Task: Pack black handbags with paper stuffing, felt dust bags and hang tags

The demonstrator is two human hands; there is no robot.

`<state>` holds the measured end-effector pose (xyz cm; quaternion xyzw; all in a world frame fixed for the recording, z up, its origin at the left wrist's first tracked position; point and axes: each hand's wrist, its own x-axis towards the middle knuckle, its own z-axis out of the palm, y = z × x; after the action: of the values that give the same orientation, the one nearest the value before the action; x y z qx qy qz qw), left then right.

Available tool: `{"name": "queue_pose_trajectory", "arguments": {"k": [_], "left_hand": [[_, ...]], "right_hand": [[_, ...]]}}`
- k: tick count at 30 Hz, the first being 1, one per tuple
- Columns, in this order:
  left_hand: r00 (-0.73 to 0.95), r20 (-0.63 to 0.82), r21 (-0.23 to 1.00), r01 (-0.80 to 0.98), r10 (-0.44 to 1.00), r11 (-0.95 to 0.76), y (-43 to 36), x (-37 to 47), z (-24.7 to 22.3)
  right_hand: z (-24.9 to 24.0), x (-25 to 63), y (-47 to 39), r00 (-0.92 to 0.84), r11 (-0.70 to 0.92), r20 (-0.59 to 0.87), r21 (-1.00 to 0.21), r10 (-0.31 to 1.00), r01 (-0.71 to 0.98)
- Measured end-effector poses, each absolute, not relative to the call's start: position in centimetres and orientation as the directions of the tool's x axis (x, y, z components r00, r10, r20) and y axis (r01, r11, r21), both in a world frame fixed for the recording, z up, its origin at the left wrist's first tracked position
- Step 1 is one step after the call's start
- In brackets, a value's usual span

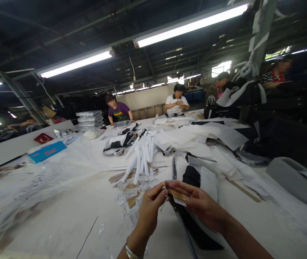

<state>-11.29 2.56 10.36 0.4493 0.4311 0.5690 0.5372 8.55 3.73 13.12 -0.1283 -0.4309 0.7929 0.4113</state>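
Note:
Low in the centre, my left hand (153, 203) has its thumb and fingers pinched on a thin pale string (165, 190). My right hand (199, 201) meets it at the fingertips, its fingers closed on a small brown and white tag (179, 197). Beneath both hands lies a black garment (196, 230) with white sheets around it, and a dark rolled part (191, 176) just behind my right fingers. Small clear packets (131, 194) are scattered left of my left hand.
White rolled tubes (142, 160) are piled ahead. Plastic sheeting (34, 190) and a blue box (47, 151) lie at the left. White paper sheets (212, 131) spread at the right. Two people stand across the table, beside stacked packages (90, 120); others are at the right.

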Motion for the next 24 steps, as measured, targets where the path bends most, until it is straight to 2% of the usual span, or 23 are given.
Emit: {"name": "queue_pose_trajectory", "arguments": {"k": [4,6,10,12,14,17,20,24], "left_hand": [[-0.051,0.098,0.975,-0.195,0.994,-0.106,2.8,-11.6,10.0],[-0.071,0.122,0.978,-0.164,0.990,-0.132,3.0,-11.8,9.9],[-0.128,0.148,0.981,-0.108,0.981,-0.162,3.1,-12.3,9.8],[-0.149,0.148,0.981,-0.105,0.978,-0.165,3.1,-12.4,9.8],[-0.167,0.148,0.980,-0.110,0.975,-0.168,3.0,-12.4,9.8],[-0.194,0.147,0.977,-0.122,0.970,-0.172,3.2,-12.3,9.8],[-0.203,0.163,0.974,-0.123,0.965,-0.191,3.4,-12.3,10.1],[-0.182,0.204,0.970,-0.096,0.962,-0.224,3.5,-12.3,10.9]], "right_hand": [[12.2,7.5,4.2,-0.599,-0.260,0.102,-0.834,0.794,-0.486],[11.9,6.9,4.6,-0.539,-0.195,0.067,-0.889,0.840,-0.415],[11.3,5.6,5.6,-0.308,0.075,0.087,-0.996,0.947,-0.049],[11.2,5.2,6.1,-0.236,0.180,0.154,-0.979,0.959,0.094],[11.2,4.9,6.6,-0.203,0.240,0.213,-0.963,0.956,0.119],[11.4,4.6,7.4,-0.266,0.292,0.256,-0.951,0.929,0.105],[11.9,4.5,7.7,-0.361,0.394,0.303,-0.894,0.882,0.213],[12.0,4.2,7.6,-0.388,0.515,0.380,-0.784,0.840,0.346]]}}
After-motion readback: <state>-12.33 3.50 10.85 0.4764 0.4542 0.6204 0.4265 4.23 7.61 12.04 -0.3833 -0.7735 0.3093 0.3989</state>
